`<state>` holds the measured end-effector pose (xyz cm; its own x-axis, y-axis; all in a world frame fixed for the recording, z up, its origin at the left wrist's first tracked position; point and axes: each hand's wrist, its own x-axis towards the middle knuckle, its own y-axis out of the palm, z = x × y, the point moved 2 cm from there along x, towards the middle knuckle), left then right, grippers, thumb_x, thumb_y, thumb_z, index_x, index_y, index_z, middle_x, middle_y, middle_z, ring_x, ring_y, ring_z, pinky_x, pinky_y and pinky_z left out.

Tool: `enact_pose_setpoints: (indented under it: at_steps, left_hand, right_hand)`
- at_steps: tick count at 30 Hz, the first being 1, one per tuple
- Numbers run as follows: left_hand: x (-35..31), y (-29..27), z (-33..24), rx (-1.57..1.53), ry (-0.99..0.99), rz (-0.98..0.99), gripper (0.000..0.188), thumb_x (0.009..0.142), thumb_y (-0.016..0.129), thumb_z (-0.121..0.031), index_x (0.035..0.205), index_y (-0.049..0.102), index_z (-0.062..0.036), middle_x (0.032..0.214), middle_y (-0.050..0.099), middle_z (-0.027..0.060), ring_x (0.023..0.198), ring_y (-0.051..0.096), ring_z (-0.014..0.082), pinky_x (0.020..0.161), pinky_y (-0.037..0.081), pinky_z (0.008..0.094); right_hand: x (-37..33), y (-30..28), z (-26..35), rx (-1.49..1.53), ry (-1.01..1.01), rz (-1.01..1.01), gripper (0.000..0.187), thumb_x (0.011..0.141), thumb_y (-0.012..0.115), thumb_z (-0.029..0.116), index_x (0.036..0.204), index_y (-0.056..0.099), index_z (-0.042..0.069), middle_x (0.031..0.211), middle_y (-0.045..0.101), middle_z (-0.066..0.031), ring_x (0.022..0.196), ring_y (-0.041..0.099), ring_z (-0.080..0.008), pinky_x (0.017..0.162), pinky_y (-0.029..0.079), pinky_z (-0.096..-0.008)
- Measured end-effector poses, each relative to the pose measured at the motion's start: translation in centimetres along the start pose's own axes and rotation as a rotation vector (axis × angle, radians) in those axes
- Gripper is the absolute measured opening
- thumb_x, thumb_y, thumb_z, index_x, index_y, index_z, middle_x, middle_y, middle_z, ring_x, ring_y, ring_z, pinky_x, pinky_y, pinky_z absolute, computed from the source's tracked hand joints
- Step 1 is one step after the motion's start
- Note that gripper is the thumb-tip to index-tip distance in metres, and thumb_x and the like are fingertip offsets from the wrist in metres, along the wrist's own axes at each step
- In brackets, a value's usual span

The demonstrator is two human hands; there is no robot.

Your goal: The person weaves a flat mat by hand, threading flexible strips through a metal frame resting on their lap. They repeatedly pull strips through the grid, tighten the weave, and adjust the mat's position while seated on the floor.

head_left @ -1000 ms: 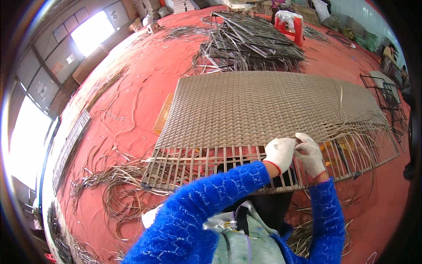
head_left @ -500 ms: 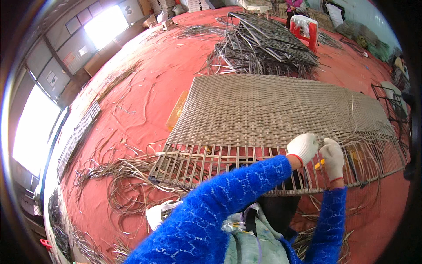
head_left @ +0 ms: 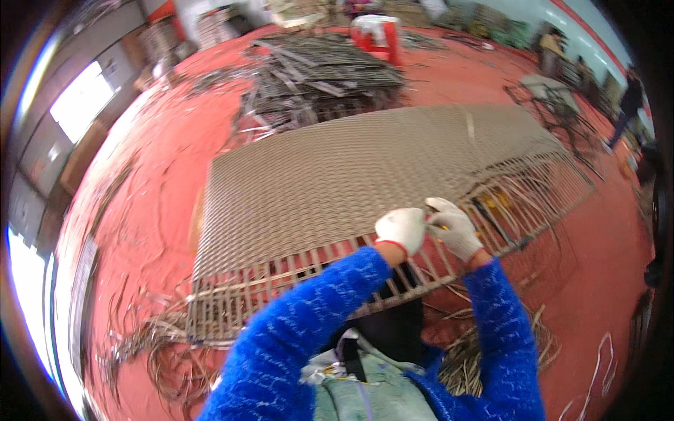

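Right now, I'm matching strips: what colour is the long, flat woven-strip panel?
The woven panel is greyish brown, best seen in head view.

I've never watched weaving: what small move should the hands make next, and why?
Perhaps the right hand should thread one of the loose strands into the open near side of the panel: it is close beside the left hand at the woven edge, with the strands just to its right. Whether either grips one is unclear.
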<state>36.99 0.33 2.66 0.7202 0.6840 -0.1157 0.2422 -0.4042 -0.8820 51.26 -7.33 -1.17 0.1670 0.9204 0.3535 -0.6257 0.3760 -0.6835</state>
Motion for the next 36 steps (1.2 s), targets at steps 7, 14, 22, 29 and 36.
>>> enact_pose_setpoints:
  at_steps: [7,14,22,29,36]
  left_hand:
    - [2.4,0.3,-2.5,-0.295,0.163,-0.135,0.024,0.089,0.058,-0.028,0.098,0.070,-0.0085,0.093,0.070,0.0119,0.089,0.067,0.0289,0.078,0.052,0.0395]
    - [3.1,0.7,-1.7,-0.523,0.006,-0.067,0.025,0.088,0.062,-0.033,0.093,0.070,-0.0092,0.076,0.068,0.0090,0.069,0.067,0.0187,0.065,0.052,0.0331]
    - [3.3,1.5,-1.7,0.010,-0.053,-0.069,0.024,0.080,0.059,-0.032,0.091,0.071,-0.0140,0.093,0.070,0.0155,0.090,0.067,0.0359,0.078,0.052,0.0459]
    - [3.4,1.4,-2.1,0.048,-0.055,0.004,0.027,0.081,0.058,-0.031,0.094,0.072,-0.0119,0.096,0.070,0.0170,0.094,0.066,0.0367,0.079,0.053,0.0465]
    - [3.4,1.8,-3.3,0.102,-0.024,-0.047,0.024,0.082,0.062,-0.031,0.091,0.072,-0.0105,0.089,0.071,0.0165,0.089,0.068,0.0360,0.074,0.054,0.0458]
  right_hand:
    - [-0.3,-2.3,-2.2,0.673,0.150,-0.391,0.015,0.094,0.060,0.012,0.101,0.065,0.000,0.117,0.063,-0.0078,0.105,0.057,-0.0124,0.094,0.043,-0.0260]
    - [-0.3,-1.7,-3.9,0.683,0.332,-0.342,0.015,0.090,0.060,0.015,0.097,0.066,0.004,0.109,0.066,-0.0092,0.102,0.060,-0.0193,0.089,0.048,-0.0311]
    - [0.2,-2.4,-2.5,-0.689,-0.018,0.071,0.012,0.080,0.065,0.019,0.087,0.070,0.011,0.136,0.053,-0.0136,0.127,0.047,-0.0335,0.100,0.041,-0.0437]
    - [0.0,-3.2,-3.7,-0.493,0.000,0.232,0.023,0.084,0.066,0.030,0.101,0.069,0.015,0.143,0.046,-0.0127,0.136,0.037,-0.0325,0.106,0.034,-0.0447]
    - [-0.1,-3.1,-3.5,-0.424,-0.023,0.175,0.022,0.083,0.068,0.029,0.099,0.070,0.013,0.145,0.045,-0.0129,0.138,0.035,-0.0321,0.109,0.031,-0.0444]
